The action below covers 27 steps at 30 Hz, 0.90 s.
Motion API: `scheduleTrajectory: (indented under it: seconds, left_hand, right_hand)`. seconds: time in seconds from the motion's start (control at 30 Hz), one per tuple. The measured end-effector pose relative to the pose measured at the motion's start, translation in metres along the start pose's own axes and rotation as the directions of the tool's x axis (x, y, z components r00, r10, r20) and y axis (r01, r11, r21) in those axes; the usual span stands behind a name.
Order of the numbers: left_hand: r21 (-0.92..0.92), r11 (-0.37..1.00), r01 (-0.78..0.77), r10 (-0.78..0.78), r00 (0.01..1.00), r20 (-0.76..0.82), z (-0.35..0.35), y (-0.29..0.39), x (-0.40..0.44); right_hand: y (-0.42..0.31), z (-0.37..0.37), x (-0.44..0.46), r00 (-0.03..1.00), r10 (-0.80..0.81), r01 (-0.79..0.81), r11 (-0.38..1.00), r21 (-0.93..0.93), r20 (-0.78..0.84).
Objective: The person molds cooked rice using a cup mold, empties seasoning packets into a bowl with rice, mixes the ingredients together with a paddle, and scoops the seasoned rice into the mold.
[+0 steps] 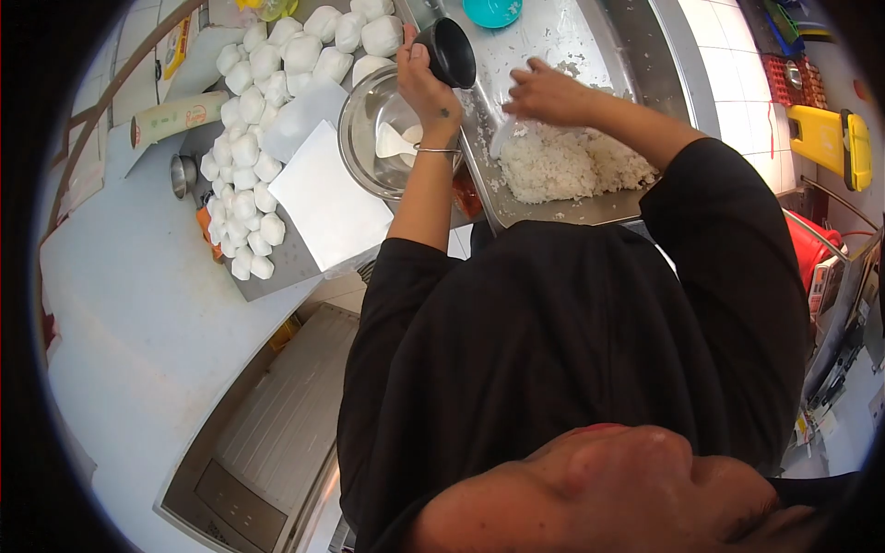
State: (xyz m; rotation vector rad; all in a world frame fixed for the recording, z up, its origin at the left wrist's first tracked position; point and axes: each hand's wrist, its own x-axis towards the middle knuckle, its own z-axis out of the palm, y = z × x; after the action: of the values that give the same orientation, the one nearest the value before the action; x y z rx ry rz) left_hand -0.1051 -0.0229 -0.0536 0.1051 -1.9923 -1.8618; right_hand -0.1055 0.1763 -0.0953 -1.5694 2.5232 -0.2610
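Observation:
My left hand (426, 90) is closed around a small black bowl (453, 53), which is tilted over the near-left edge of a metal tray (678, 69). My right hand (551, 95) is over the tray, fingers apart, with nothing visible in it. Just below it lies a mound of cooked white rice (553, 168), with loose grains scattered across the tray. A pale, translucent edge shows beside the rice, but I cannot make out what it is. Under my left forearm stands a steel bowl (355, 164) holding a white rice paddle (395, 144).
White rounded parcels (244, 180) are heaped left of the steel bowl, beside stacked white paper sheets (332, 198). A teal bowl (492, 11) sits at the tray's far end. A small metal cup (182, 175) stands on the pale counter (157, 323). Yellow equipment (830, 147) is far right.

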Motion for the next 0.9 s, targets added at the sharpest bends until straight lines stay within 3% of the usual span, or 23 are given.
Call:
scheduleTrajectory:
  seconds: [0.07, 0.13, 0.17, 0.27, 0.3, 0.4, 0.47, 0.5, 0.53, 0.6, 0.63, 0.67, 0.73, 0.83, 0.9]
  left_hand:
    - [0.076, 0.987, -0.143, 0.141, 0.990, 0.030, -0.002, -0.007, 0.002]
    - [0.077, 0.987, -0.144, 0.143, 0.989, 0.025, -0.005, -0.010, -0.001]
    - [0.035, 0.996, -0.077, 0.077, 0.997, 0.008, -0.005, -0.007, -0.001]
    - [0.044, 0.999, -0.017, 0.017, 1.000, 0.001, 0.004, 0.016, -0.001]
    - [0.074, 0.997, -0.015, 0.015, 1.000, 0.001, 0.003, 0.021, -0.003]
    - [0.415, 0.860, -0.299, 0.313, 0.949, 0.034, 0.001, -0.002, 0.002]
    - [0.273, 0.957, -0.098, 0.094, 0.995, 0.028, 0.004, 0.020, -0.001]
    - [0.210, 0.978, -0.019, 0.014, 1.000, 0.027, 0.002, 0.021, 0.001]
    - [0.146, 0.987, 0.060, -0.065, 0.997, 0.030, 0.000, 0.021, 0.002]
    - [0.298, 0.902, -0.313, 0.309, 0.949, 0.060, 0.001, 0.020, 0.005]
    - [0.368, 0.800, -0.474, 0.475, 0.875, 0.095, 0.002, 0.021, 0.005]
    - [0.354, 0.837, -0.417, 0.397, 0.909, 0.131, 0.003, 0.026, 0.003]
    - [0.329, 0.897, -0.296, 0.237, 0.949, 0.208, 0.005, 0.038, -0.002]
    - [0.390, 0.876, -0.283, 0.221, 0.955, 0.197, 0.006, 0.027, 0.002]
    - [0.440, 0.859, -0.262, 0.208, 0.964, 0.167, 0.006, 0.021, 0.001]
  right_hand:
    - [0.028, -0.003, 0.005, 0.980, 0.127, -0.142, 0.986, -0.092, -0.155]
    - [0.057, -0.024, 0.015, 0.924, 0.217, -0.244, 0.968, -0.050, -0.315]
    - [0.062, -0.031, 0.025, 0.921, 0.308, -0.322, 0.946, -0.023, -0.237]
    - [0.067, -0.028, 0.050, 0.977, 0.199, -0.193, 0.977, 0.090, -0.074]
    - [0.055, -0.017, 0.044, 0.947, 0.070, -0.061, 0.997, 0.039, -0.312]
    - [0.009, -0.022, 0.027, 0.994, -0.024, 0.030, 0.998, 0.061, -0.104]
    - [-0.017, -0.012, 0.012, 0.977, -0.202, 0.205, 0.978, 0.027, -0.069]
    - [-0.030, -0.034, 0.007, 0.981, -0.178, 0.178, 0.984, 0.008, 0.076]
    - [-0.024, -0.042, 0.007, 0.991, -0.083, 0.091, 0.994, -0.064, 0.107]
    - [-0.003, -0.052, 0.006, 0.983, 0.108, -0.076, 0.975, -0.209, 0.146]
    - [0.017, -0.077, 0.010, 0.917, 0.338, -0.283, 0.926, -0.250, 0.213]
    - [0.041, -0.094, 0.013, 0.793, 0.549, -0.470, 0.827, -0.307, 0.265]
    - [0.129, -0.064, -0.005, 0.761, 0.609, -0.393, 0.708, -0.586, 0.225]
    - [0.108, -0.063, -0.020, 0.715, 0.606, -0.387, 0.758, -0.525, 0.348]
    - [0.072, -0.055, -0.017, 0.827, 0.480, -0.348, 0.845, -0.405, 0.293]
